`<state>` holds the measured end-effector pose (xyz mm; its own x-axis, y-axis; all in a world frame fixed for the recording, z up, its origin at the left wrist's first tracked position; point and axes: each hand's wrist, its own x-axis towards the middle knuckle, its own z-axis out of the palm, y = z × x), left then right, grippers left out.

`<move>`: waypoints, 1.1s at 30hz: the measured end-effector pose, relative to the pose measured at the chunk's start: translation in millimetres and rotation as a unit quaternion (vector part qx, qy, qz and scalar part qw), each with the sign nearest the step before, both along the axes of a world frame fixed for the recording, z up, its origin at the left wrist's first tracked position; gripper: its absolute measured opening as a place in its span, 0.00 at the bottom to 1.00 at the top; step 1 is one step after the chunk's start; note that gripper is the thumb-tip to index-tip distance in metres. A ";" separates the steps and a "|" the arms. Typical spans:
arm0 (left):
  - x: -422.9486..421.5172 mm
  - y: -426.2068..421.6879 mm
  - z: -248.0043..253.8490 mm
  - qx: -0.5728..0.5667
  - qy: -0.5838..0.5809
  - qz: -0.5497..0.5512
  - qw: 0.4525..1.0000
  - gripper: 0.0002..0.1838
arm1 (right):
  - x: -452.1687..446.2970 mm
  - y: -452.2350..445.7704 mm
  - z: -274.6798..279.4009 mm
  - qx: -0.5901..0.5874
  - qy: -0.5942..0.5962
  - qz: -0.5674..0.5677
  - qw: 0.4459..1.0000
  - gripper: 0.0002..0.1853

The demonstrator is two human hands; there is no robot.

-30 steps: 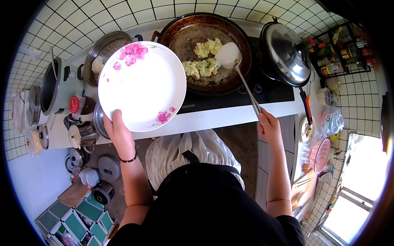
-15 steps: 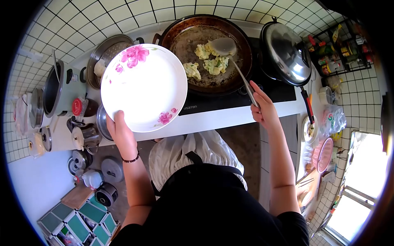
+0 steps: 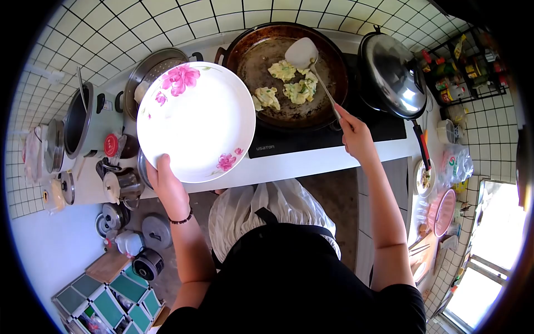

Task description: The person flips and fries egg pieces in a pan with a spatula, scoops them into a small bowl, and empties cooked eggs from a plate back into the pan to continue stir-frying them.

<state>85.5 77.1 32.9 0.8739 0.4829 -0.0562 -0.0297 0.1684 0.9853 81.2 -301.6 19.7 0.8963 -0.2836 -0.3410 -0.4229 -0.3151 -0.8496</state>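
Note:
A white plate with pink flowers (image 3: 197, 125) is gripped at its near rim by my left hand (image 3: 167, 181), thumb on top. It hangs over the counter, left of a wide, browned frying pan (image 3: 261, 47). My right hand (image 3: 357, 136) is closed around the handle of a metal spatula (image 3: 302, 53), whose blade is over the far part of the pan. Several pale yellow-green pieces of cooked food, perhaps egg, lie in the pan; one piece (image 3: 301, 89) sits just below the blade, another (image 3: 267, 98) near the plate's edge.
Right of the pan stands a lidded wok (image 3: 392, 72), its handle pointing toward me. Left of the plate are a steamer basket (image 3: 150, 69), a large pot (image 3: 94, 122) and a metal jug (image 3: 123, 186). A pink basket (image 3: 442, 211) rests on the right counter.
The spatula blade has shifted up, off the food pieces toward the pan's far side, and my right hand has moved slightly up with it. The plate stays nearly in place.

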 end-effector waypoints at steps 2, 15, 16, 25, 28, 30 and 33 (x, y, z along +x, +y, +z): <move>-0.7 1.6 0.1 -0.001 0.001 0.001 1.000 0.25 | -3.3 3.0 -5.8 -0.023 0.006 0.031 0.999 0.20; -3.6 7.8 1.8 0.000 0.009 0.017 1.000 0.25 | -48.4 22.1 31.8 0.032 0.054 0.022 0.998 0.20; -3.4 8.5 1.1 0.007 0.009 0.020 1.000 0.26 | -55.9 21.9 30.7 0.032 0.066 0.026 0.997 0.20; -0.9 1.8 3.1 0.005 0.009 0.014 1.000 0.27 | -62.6 18.6 -1.0 -0.178 -0.043 0.110 0.977 0.21; -2.6 -1.2 5.2 0.014 0.013 0.019 1.000 0.27 | -62.4 19.9 -1.7 -0.215 -0.052 0.103 0.970 0.20; -4.2 -0.4 6.4 0.019 0.008 0.012 1.000 0.27 | -66.1 23.3 5.7 -0.224 -0.044 0.107 0.968 0.20; -7.4 0.2 7.3 0.024 0.011 0.012 1.000 0.27 | -76.5 28.0 -7.2 -0.197 -0.117 0.105 0.968 0.21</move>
